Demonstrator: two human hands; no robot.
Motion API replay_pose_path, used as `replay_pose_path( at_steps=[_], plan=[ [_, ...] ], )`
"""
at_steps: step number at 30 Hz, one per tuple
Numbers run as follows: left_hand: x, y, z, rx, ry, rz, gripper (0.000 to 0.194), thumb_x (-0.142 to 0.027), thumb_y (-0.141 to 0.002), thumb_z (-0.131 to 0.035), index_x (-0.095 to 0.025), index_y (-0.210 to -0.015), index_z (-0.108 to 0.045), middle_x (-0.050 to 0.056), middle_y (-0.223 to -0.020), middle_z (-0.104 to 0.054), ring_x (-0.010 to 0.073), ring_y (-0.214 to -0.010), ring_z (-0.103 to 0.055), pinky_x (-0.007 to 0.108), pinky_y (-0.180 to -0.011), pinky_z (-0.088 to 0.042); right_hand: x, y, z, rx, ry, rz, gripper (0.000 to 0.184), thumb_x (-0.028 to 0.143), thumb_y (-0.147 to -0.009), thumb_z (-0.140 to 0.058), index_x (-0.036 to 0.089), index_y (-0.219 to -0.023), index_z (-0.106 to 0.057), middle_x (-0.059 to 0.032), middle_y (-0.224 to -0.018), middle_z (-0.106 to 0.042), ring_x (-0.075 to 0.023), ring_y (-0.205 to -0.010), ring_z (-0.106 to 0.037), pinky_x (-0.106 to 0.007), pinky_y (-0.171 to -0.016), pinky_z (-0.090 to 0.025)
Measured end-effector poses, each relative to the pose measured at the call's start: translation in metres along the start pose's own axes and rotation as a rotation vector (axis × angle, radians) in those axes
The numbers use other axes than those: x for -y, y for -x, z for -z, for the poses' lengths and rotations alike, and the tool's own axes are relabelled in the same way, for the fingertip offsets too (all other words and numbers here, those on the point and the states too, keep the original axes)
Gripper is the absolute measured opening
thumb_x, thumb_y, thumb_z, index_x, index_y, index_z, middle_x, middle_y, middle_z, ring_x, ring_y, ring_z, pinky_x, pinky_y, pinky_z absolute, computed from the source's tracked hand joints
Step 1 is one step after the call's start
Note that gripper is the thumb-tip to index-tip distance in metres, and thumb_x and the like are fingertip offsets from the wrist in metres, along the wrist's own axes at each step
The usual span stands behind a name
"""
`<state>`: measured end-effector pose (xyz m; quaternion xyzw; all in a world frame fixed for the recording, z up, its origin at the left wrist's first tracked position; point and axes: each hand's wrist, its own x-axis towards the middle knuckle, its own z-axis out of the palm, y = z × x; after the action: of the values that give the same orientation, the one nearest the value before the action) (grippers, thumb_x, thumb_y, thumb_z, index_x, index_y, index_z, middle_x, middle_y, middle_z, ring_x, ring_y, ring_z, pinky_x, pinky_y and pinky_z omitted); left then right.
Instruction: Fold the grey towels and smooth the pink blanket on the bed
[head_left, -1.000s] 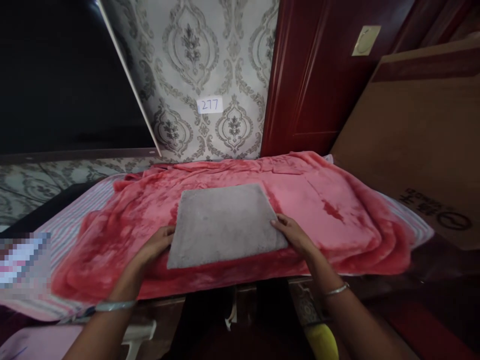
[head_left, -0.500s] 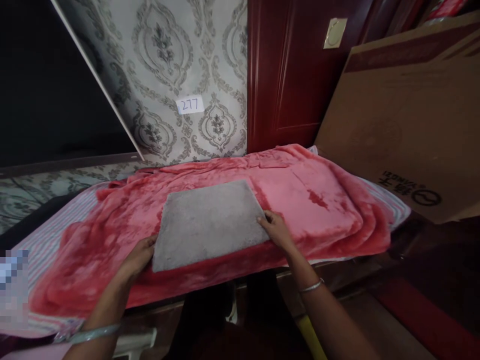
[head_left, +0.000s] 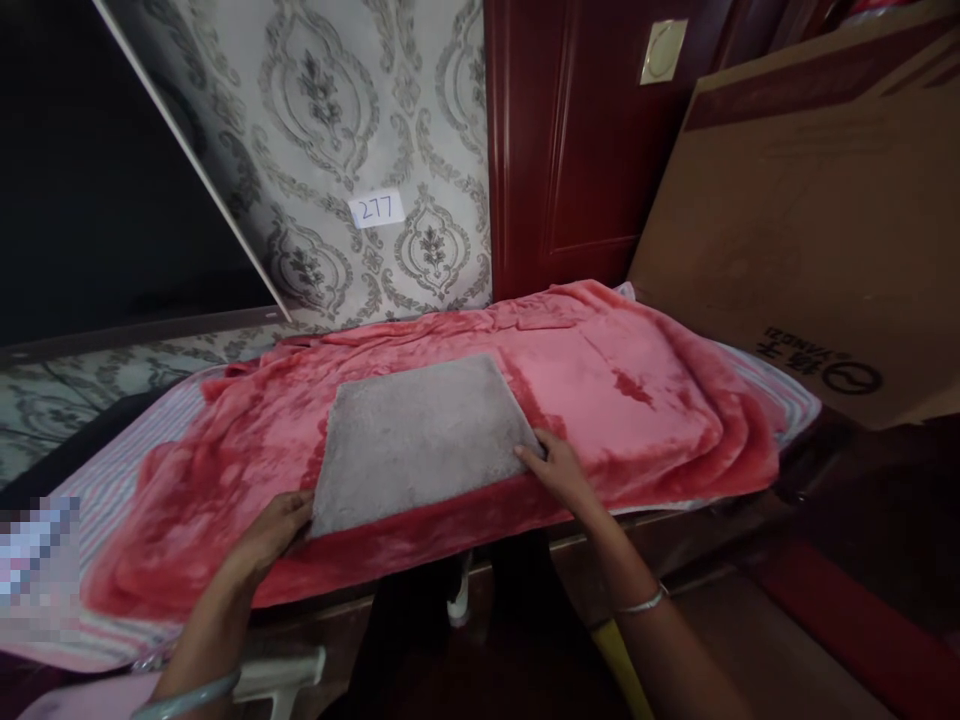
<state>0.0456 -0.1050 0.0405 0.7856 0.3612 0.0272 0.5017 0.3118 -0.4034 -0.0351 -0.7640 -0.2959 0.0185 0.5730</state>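
A grey plush cloth (head_left: 420, 440), roughly rectangular, lies flat on a rumpled pink-red fleece blanket (head_left: 615, 380). My right hand (head_left: 559, 470) pinches the cloth's right edge near the front corner, thumb on top and fingers at the side. At the front left corner, my left hand (head_left: 274, 535) has its fingers closed at the cloth's edge; the fingertips are partly hidden. A bracelet circles each of my wrists.
Striped fabric (head_left: 150, 450) shows beneath the blanket at both ends. A large cardboard box (head_left: 810, 230) leans at the right. At the left is a dark screen (head_left: 112, 200). A paper label (head_left: 376, 208) marked 277 is on the patterned wall. A white stool (head_left: 281, 675) is below.
My left hand has slid a little towards me along the cloth's left edge, to its front corner. My right hand has moved slightly towards the front corner. The cloth stays flat.
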Motion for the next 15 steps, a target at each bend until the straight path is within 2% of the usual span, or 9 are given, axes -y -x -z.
replay_pose_path(
  at_steps=[4,7,12,15],
  plan=[
    [0.007,0.002,0.003,0.087,-0.016,0.005,0.052,-0.065,-0.053,-0.074,-0.021,-0.055,-0.048,-0.008,-0.040,-0.036,0.0052,-0.038,-0.019,0.021,-0.042,-0.011,-0.001,-0.002,0.001,0.023,-0.040,-0.033,0.030,0.051,-0.074,-0.061,0.022,-0.069,-0.058,0.0029,-0.060,-0.052,-0.0150,-0.059,-0.046,-0.027,-0.055,-0.034],
    [0.015,0.001,0.005,0.128,-0.005,-0.010,0.051,-0.065,-0.054,-0.075,-0.020,-0.057,-0.050,-0.008,-0.040,-0.035,0.0050,-0.038,-0.019,0.021,-0.042,-0.012,-0.002,-0.002,0.002,0.020,-0.044,-0.027,0.027,0.049,-0.072,-0.062,0.022,-0.069,-0.057,0.0026,-0.063,-0.053,-0.0151,-0.061,-0.046,-0.027,-0.056,-0.034],
    [0.028,0.000,0.003,0.072,0.073,-0.080,0.048,-0.062,-0.060,-0.073,-0.020,-0.054,-0.051,-0.005,-0.042,-0.042,0.0071,-0.040,-0.026,0.023,-0.045,-0.022,-0.002,0.001,0.001,0.030,-0.064,-0.029,0.026,0.047,-0.074,-0.059,0.023,-0.067,-0.053,0.0030,-0.062,-0.049,-0.0146,-0.061,-0.044,-0.027,-0.057,-0.034],
    [0.028,0.002,0.000,0.038,0.087,-0.071,0.049,-0.062,-0.060,-0.073,-0.020,-0.052,-0.049,-0.005,-0.042,-0.042,0.0081,-0.040,-0.030,0.023,-0.046,-0.025,-0.002,0.002,-0.001,-0.002,-0.053,-0.029,0.026,0.047,-0.074,-0.059,0.023,-0.067,-0.052,0.0027,-0.063,-0.049,-0.0146,-0.062,-0.045,-0.027,-0.058,-0.035]
  ],
)
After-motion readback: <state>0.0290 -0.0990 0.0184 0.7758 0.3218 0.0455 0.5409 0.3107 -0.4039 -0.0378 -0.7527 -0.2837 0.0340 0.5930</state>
